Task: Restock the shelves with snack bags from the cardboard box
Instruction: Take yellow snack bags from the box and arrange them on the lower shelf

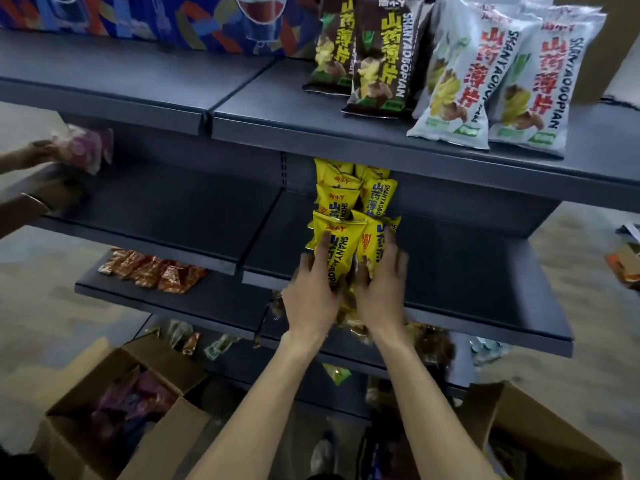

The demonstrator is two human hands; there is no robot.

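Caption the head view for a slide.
Both hands, left hand and right hand, set yellow snack bags onto the middle shelf, cardboard box below.

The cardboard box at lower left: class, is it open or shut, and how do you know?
Open. The cardboard box has its flaps folded outward, and purple and dark snack packets show inside it.

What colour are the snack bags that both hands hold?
Yellow bags, with blue lettering; head view.

Two snack bags stand side by side on the middle shelf, left hand and right hand on them, more bags behind, cardboard box lower left.
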